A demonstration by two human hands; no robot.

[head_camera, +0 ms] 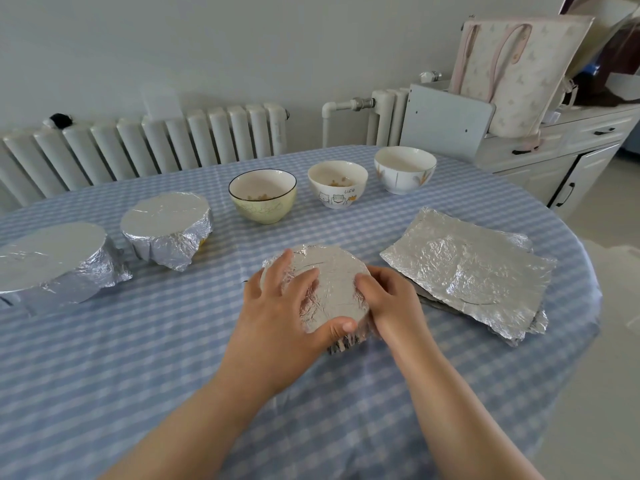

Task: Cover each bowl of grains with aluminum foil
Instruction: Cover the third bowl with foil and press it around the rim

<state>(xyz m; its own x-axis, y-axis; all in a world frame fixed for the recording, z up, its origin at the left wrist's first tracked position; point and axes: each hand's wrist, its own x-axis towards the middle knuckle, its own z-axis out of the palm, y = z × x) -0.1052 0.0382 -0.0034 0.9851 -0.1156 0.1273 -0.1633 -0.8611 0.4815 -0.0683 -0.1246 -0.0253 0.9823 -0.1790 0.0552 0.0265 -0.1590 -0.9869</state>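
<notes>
A bowl wrapped in aluminum foil (pixel 334 271) stands on the checked table (pixel 138 358) in front of me. My left hand (pixel 277 306) lies spread over its top, thumb on the near rim. My right hand (pixel 391 299) curls round its right side, pressing the foil down. Two more foil-covered bowls (pixel 166 220) (pixel 52 254) stand to the left. Three bowls are uncovered at the back: a yellow-green bowl (pixel 263 206) and a white cat-print bowl (pixel 337 195) with grains showing, and a white bowl (pixel 405 178) whose contents I cannot see. A stack of foil sheets (pixel 467 268) lies at the right.
A radiator (pixel 145 143) runs along the wall behind the table. A white cabinet (pixel 561 157) with a tote bag (pixel 512 74) on it stands at the back right. The table's right edge curves close to the foil stack.
</notes>
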